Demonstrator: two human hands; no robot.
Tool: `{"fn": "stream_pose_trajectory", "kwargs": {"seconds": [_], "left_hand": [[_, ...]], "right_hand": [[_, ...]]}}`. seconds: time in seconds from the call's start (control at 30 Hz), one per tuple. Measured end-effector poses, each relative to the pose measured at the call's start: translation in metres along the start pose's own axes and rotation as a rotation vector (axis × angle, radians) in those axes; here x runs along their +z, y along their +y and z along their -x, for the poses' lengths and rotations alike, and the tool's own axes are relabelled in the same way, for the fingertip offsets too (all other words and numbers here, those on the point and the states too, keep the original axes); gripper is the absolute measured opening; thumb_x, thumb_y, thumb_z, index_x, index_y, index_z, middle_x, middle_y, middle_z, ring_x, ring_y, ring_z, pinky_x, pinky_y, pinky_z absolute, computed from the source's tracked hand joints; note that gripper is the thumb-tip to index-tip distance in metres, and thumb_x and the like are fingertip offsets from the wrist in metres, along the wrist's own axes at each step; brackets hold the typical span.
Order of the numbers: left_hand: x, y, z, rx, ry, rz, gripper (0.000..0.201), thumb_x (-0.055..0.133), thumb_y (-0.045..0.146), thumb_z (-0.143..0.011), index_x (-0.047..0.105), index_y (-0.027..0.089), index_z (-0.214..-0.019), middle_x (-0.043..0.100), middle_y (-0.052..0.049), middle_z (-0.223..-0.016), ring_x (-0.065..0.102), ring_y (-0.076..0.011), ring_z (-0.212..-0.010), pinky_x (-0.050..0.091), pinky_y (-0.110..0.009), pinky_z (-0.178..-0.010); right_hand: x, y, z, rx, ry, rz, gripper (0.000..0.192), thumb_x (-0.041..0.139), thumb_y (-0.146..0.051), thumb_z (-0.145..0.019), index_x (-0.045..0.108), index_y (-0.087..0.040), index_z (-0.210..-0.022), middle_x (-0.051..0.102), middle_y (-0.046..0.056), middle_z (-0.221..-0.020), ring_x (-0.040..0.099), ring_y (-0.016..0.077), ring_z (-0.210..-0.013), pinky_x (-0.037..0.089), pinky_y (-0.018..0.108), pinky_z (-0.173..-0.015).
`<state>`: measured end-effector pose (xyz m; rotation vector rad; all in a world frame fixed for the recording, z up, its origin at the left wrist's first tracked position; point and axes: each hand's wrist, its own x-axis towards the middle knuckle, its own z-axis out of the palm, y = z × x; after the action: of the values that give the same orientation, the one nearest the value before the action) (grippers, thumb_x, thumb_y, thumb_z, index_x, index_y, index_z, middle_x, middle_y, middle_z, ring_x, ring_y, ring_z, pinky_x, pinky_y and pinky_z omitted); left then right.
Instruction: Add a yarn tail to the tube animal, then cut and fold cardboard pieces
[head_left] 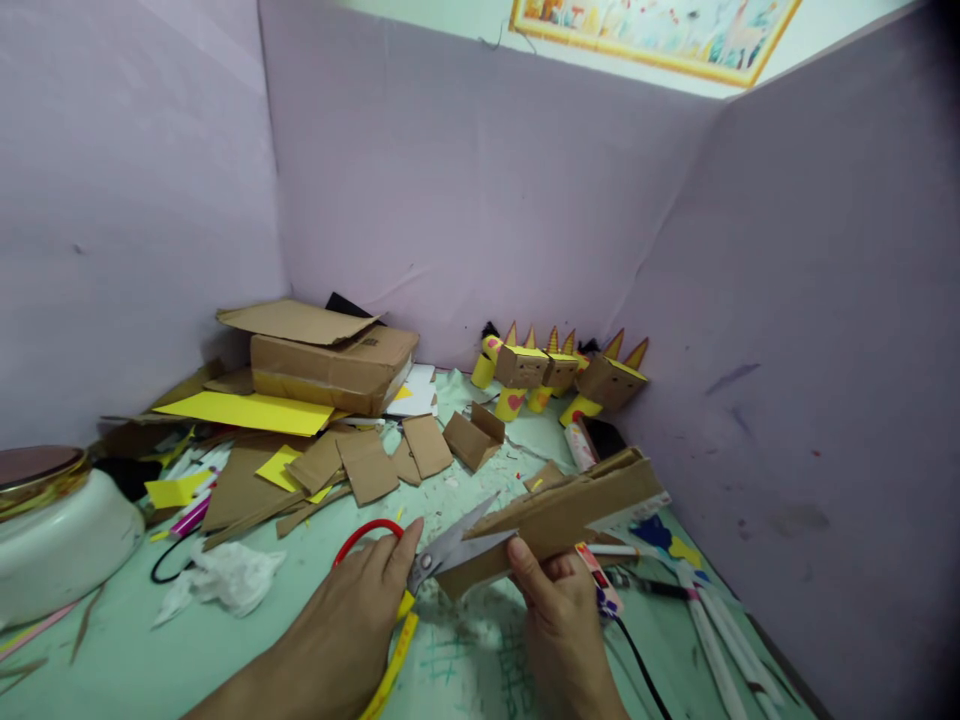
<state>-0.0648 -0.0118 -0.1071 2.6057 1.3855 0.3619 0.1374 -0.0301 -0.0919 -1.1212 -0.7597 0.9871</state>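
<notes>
Here the left hand [352, 610] grips the scissors [442, 555], blades open toward the right, around the cardboard strip [562, 515] pinched by the right hand [559, 610].

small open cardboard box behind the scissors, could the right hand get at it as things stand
Probably not at once: the right hand is gripping the cardboard strip, which lies between it and the small open cardboard box. Otherwise the way looks free.

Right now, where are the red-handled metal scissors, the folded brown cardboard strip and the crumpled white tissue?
red-handled metal scissors [450, 550], head view, blades.
folded brown cardboard strip [570, 510], head view, middle face.
crumpled white tissue [232, 575], head view, centre.
</notes>
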Motion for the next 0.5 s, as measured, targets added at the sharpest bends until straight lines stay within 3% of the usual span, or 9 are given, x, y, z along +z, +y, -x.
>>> {"fn": "stream_pose_trajectory", "kwargs": {"seconds": [0.4, 0.5], "left_hand": [[0.0066, -0.0075, 0.0029, 0.119, 0.156, -0.026, 0.077, 0.031, -0.006, -0.069, 0.018, 0.021, -0.139, 0.060, -0.011, -0.111, 0.058, -0.0233, -0.099, 0.049, -0.039, -0.084], [0.0041, -0.0072, 0.0003, 0.133, 0.146, 0.002, 0.074, 0.032, -0.005, -0.070, 0.021, 0.021, -0.139, 0.061, -0.011, -0.107, 0.059, -0.0240, -0.094, 0.050, -0.040, -0.080]], "right_hand": [[-0.0056, 0.0087, -0.0023, -0.006, -0.028, 0.024, 0.044, 0.073, -0.045, -0.064, 0.066, -0.011, -0.092, 0.071, 0.012, -0.089, 0.064, 0.0275, -0.086, 0.049, 0.037, -0.077], [-0.0064, 0.0088, -0.0021, -0.012, -0.023, 0.046, 0.046, 0.072, -0.046, -0.066, 0.066, -0.011, -0.094, 0.071, 0.012, -0.090, 0.064, 0.0270, -0.086, 0.049, 0.035, -0.076]]}}
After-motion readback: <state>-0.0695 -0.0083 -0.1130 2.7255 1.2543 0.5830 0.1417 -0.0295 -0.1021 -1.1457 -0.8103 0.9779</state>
